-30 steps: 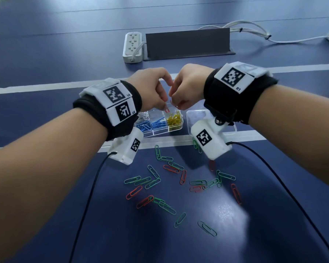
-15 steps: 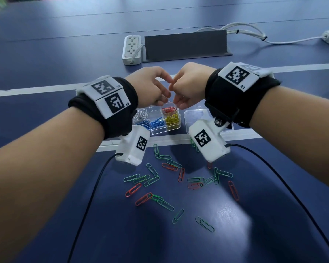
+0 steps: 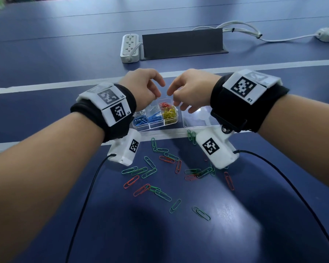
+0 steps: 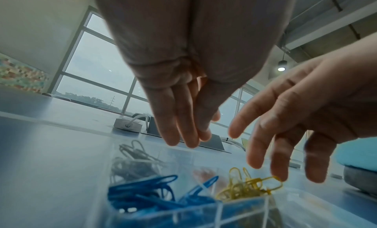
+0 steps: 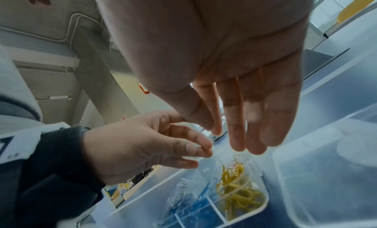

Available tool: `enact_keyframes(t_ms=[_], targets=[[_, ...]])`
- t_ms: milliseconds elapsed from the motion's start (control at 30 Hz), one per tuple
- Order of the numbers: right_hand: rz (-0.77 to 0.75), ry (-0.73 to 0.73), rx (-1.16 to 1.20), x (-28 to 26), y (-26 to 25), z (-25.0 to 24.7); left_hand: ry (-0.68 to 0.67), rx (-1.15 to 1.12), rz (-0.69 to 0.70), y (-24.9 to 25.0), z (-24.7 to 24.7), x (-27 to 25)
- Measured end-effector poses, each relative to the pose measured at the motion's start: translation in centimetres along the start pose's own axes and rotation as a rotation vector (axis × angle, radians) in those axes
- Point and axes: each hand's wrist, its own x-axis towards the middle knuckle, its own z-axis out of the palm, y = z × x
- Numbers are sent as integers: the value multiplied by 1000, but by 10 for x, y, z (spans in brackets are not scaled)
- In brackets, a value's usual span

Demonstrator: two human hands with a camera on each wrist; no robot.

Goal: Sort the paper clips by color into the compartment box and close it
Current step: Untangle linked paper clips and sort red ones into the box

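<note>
The clear compartment box (image 3: 153, 127) lies open on the white line, its lid (image 3: 196, 120) flat to the right. Its cells hold red clips (image 3: 164, 105), yellow clips (image 3: 170, 114), blue clips (image 3: 146, 118) and pale clips (image 3: 141, 112). My left hand (image 3: 159, 92) and right hand (image 3: 174, 96) hover just above the box, a small gap between them. In the wrist views the left fingers (image 4: 183, 134) and the right fingers (image 5: 244, 134) hang relaxed and hold nothing. Several green clips (image 3: 139, 170) and red clips (image 3: 131, 181) lie loose on the blue table in front of the box.
A white power strip (image 3: 130, 47) and a dark angled stand (image 3: 182, 43) sit behind the box, with white cables (image 3: 241, 28) trailing right. Black camera cables (image 3: 84, 205) run from both wrists toward me across the table.
My two hands, pressed together over the box a second ago, have drawn apart and their fingers have loosened. Red clips now show in the far right compartment.
</note>
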Motion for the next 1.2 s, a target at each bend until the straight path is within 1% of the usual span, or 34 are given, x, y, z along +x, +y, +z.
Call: enact_keyframes(t_ms=[100, 200, 333, 433, 533, 633, 733, 867, 1033, 1200], targets=[[-19, 11, -64, -8, 9, -4, 63, -47, 34, 1, -3, -4], [-21, 17, -152, -16, 19, -8, 70, -84, 82, 1, -4, -12], [-58, -10, -316, -31, 28, -2, -20, 32, 157, 0, 1, -29], [-138, -45, -448, -43, 31, 5, -81, 193, 233, -1, 2, -44], [-227, -71, -600, -55, 37, 12, -159, 324, 266, -6, 3, -58], [-258, -108, -746, -67, 42, 17, -254, 386, 287, -8, 7, -68], [-282, -129, -855, -73, 45, 20, -291, 410, 313, -5, 13, -74], [-268, -138, -906, -74, 47, 22, -331, 485, 354, 0, 21, -78], [-251, -140, -920, -75, 50, 24, -365, 602, 337, 2, 28, -80], [-274, -130, -876, -67, 53, 25, -344, 584, 329, 4, 31, -82]])
